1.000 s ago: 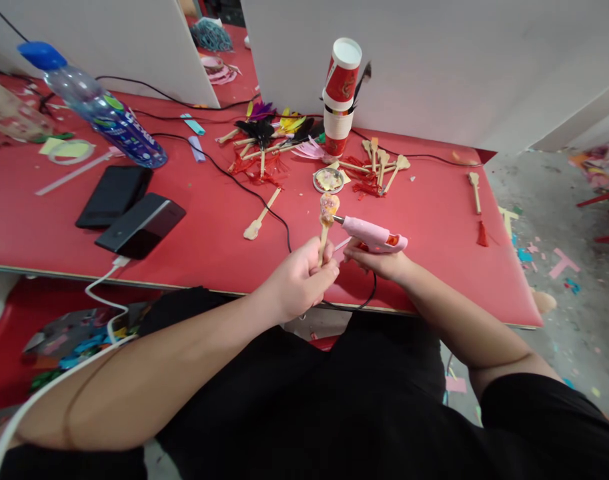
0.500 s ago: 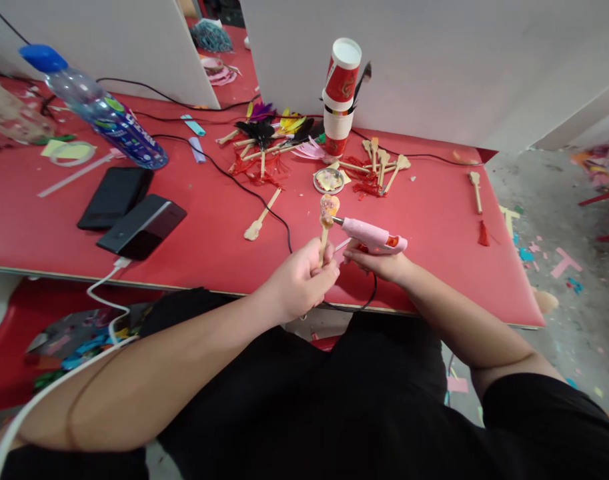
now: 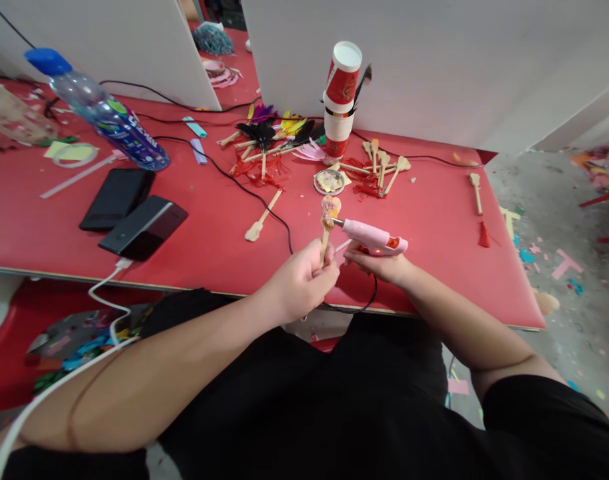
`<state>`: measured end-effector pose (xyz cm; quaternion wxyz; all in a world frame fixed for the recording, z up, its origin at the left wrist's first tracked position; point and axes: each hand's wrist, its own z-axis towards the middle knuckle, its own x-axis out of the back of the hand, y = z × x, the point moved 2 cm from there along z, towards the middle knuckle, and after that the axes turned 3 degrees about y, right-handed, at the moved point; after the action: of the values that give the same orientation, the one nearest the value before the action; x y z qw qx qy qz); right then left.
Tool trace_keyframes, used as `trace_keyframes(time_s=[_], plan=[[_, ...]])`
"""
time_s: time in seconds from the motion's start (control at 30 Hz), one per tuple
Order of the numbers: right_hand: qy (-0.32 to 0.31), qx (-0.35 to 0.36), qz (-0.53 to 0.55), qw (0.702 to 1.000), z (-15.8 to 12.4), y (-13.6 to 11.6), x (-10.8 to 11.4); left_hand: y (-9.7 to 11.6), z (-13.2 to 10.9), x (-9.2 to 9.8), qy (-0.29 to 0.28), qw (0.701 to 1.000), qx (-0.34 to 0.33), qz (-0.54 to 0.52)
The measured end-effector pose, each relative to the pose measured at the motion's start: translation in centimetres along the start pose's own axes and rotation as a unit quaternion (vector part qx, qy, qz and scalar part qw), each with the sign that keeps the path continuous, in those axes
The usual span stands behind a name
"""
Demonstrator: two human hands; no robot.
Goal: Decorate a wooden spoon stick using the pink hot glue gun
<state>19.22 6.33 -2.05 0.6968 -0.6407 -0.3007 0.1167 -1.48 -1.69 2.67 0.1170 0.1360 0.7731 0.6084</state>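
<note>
My left hand is closed around the handle of a small wooden stick with a decorated, rounded head, held upright above the table. Orange and pinkish bits cover that head. My right hand grips a pink glue gun from below, its metal nozzle at the lower right of the head, touching or nearly so. A similar bare wooden stick lies to the left. Just beyond the held stick is a small round dish with pale bits in it.
On the red table, several wooden sticks with red tassels lie behind, beside feathered sticks. Stacked paper cups stand against the grey panel. A bottle, a phone on a black object and a black cord are leftward.
The view has shifted very slightly. Both hands, the stick and the glue gun keep nearly the same positions, with the nozzle still at the decorated head.
</note>
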Motion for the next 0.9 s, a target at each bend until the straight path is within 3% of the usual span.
trace_keyframes(time_s=[0.9], plan=[[-0.004, -0.009, 0.025, 1.000, 0.17, -0.26, -0.07, -0.25, 0.16, 0.26, 0.019, 0.999, -0.010, 0.025]])
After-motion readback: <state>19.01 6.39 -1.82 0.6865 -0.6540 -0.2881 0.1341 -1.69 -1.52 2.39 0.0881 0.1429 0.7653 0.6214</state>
